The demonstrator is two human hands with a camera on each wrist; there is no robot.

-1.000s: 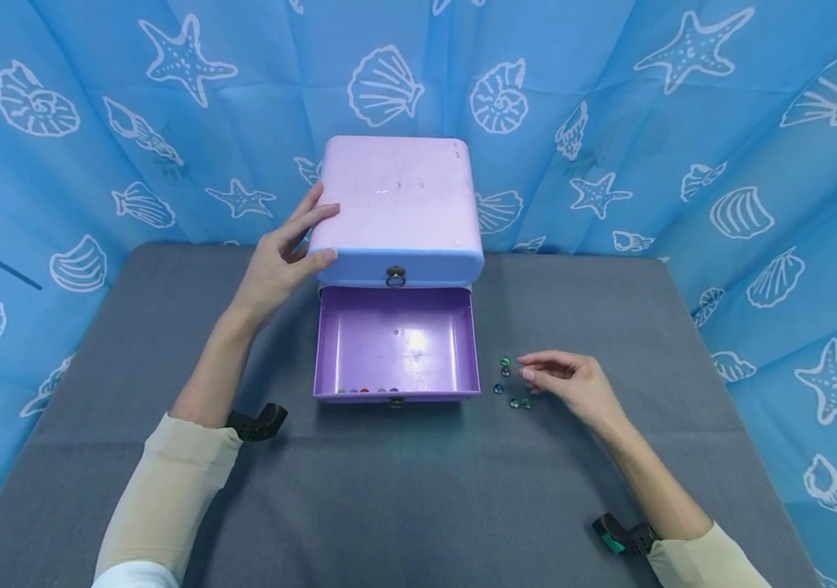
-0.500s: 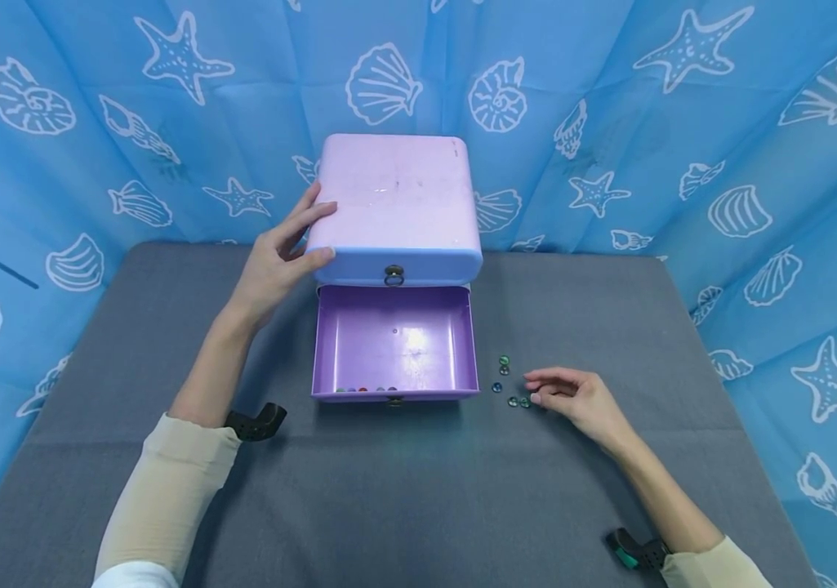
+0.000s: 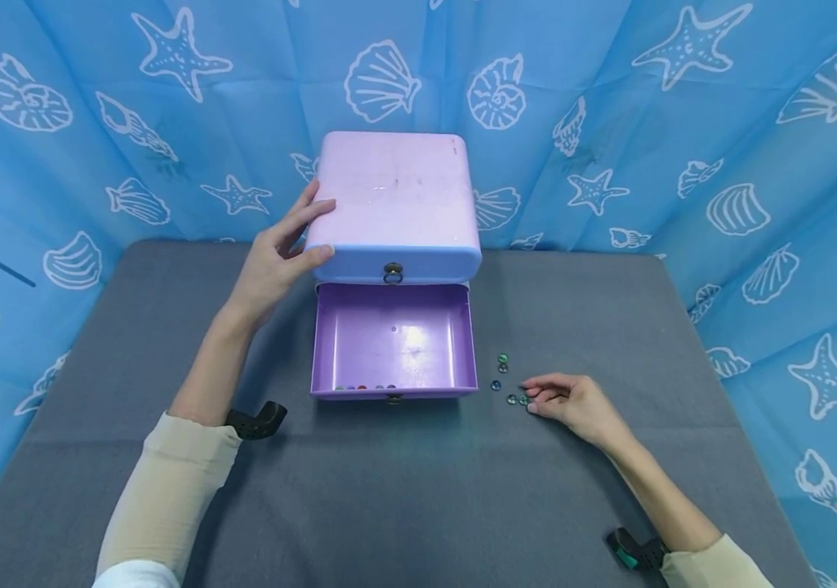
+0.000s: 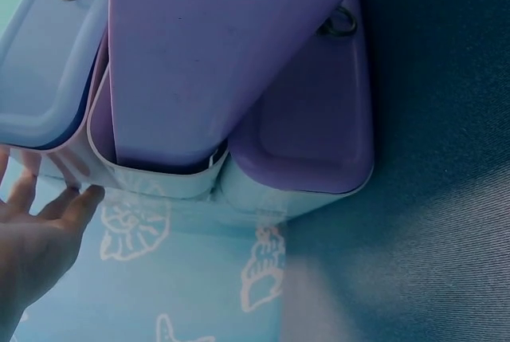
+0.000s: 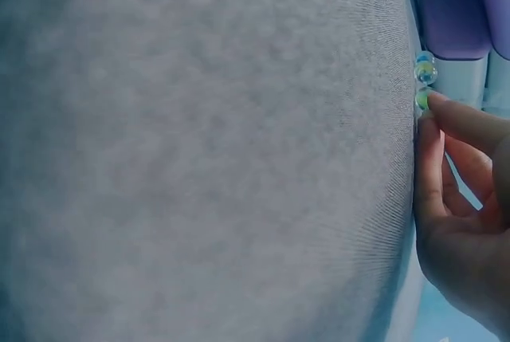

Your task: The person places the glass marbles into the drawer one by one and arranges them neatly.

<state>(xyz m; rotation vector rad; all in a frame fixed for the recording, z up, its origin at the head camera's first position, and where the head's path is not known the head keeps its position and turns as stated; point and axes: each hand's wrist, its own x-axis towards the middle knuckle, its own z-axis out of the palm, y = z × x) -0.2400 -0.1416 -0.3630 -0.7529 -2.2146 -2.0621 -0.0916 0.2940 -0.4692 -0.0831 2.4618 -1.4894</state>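
A small drawer cabinet point(image 3: 396, 188) with a pink top stands at the back middle. Its blue top drawer point(image 3: 433, 265) is closed. Below, a purple drawer point(image 3: 359, 335) is pulled out, several marbles lying along its front wall. In the left wrist view, a lower purple drawer point(image 4: 319, 119) sits closed. My left hand point(image 3: 271, 261) rests with spread fingers on the cabinet's left side, thumb at the front corner. Right of the drawer, my right hand point(image 3: 580, 407) has its thumb and forefinger tips at a green marble point(image 3: 524, 400), apparently pinching it.
Several more glass marbles lie on the grey cloth-covered table point(image 3: 403, 506), among them a green one point(image 3: 502, 358) and a blue one point(image 3: 495, 385), right of the drawer. A blue curtain point(image 3: 242, 122) with white shells hangs behind the table and at its sides.
My right hand has shifted slightly down toward the front marbles, and its fingertips have closed in on the green one. The left hand stays on the cabinet.
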